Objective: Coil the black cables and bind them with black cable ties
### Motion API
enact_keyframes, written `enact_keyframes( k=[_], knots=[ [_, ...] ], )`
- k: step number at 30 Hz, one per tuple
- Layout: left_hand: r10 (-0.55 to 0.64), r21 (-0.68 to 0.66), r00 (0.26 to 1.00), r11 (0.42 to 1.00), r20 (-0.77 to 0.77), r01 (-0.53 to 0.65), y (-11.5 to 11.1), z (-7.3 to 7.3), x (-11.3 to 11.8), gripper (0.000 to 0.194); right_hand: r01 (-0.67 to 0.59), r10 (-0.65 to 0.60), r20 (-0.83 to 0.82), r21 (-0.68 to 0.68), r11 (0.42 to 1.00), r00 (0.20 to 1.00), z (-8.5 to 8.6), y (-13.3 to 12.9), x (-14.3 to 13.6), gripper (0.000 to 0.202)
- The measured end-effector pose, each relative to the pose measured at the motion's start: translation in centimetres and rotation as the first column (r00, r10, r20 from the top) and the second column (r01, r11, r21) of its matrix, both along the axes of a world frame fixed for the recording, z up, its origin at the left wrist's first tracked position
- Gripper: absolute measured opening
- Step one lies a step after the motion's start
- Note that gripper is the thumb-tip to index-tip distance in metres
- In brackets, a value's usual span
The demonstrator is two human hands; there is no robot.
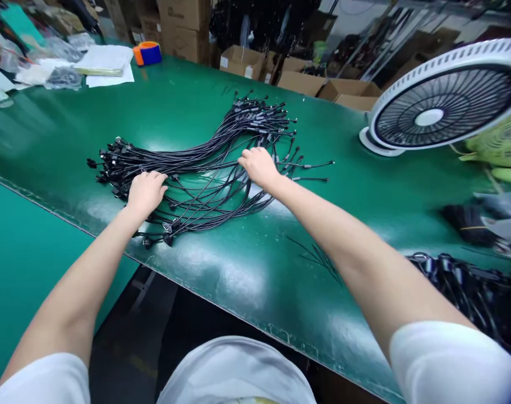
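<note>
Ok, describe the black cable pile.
The black cable pile is thin, bendy-looking cords, dark plugs at the left, smaller connectors at the right, some with grey sections. It lies curved on the green table, dense at the back, loose in front. The left hand touches the plug end; the right hand touches cords nearer the connectors.

Green table [221, 269] bears black cables [196, 154], white fan [429, 118]
</note>
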State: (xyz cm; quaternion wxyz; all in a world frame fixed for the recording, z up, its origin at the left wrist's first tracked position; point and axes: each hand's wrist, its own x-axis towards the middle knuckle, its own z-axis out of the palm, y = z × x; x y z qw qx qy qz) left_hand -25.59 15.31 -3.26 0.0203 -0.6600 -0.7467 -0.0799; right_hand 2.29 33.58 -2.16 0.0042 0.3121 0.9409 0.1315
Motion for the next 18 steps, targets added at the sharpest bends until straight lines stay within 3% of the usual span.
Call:
enact_keyframes(
  k=[2,5,7,9,11,14,16,17,18],
  knots=[
    [-0.035,0.017,0.993,0.999,0.110,0.034,-0.3,0.5,1.9,0.040,-0.044,0.044,0.008,0.060,0.997,0.999,1.1,1.7,-0.7,0.033],
    [-0.146,-0.094,0.953,0.980,0.267,0.176,-0.9,0.8,5.5,0.039,-0.084,0.087,-0.040,0.071,0.994,0.995,2.2,3.7,-2.3,0.033],
    [-0.143,-0.140,0.920,0.968,0.366,0.206,-1.3,1.0,7.0,0.028,-0.028,0.029,-0.106,0.016,0.999,0.994,2.6,3.6,-3.4,0.033],
    [-0.072,-0.113,0.848,0.982,0.525,0.153,-1.5,1.6,7.3,0.026,0.000,-0.017,-0.209,-0.078,0.997,0.978,2.5,2.0,-4.4,0.037],
    [-0.013,-0.085,0.691,0.991,0.723,0.107,-1.7,3.2,6.9,0.029,-0.106,0.064,-0.289,-0.130,0.986,0.955,2.2,-0.7,-5.0,0.042],
    [0.015,-0.066,0.324,0.987,0.946,0.145,-3.2,7.2,6.2,0.032,-0.317,0.246,-0.291,-0.228,0.920,0.925,1.4,-4.0,-5.3,0.039],
    [0.014,-0.029,0.110,0.991,0.994,0.134,-5.2,10.2,5.8,0.030,-0.280,0.167,-0.322,-0.346,0.896,0.932,1.1,-4.1,-5.0,0.031],
    [-0.007,0.000,0.066,0.995,0.998,0.102,-6.5,11.6,5.5,0.029,-0.225,0.081,-0.350,-0.391,0.892,0.933,1.1,-3.5,-4.6,0.028],
    [-0.034,0.030,0.071,0.998,0.997,0.062,-7.9,12.7,5.1,0.027,-0.160,-0.011,-0.379,-0.417,0.895,0.925,1.3,-2.6,-4.2,0.026]
  ],
)
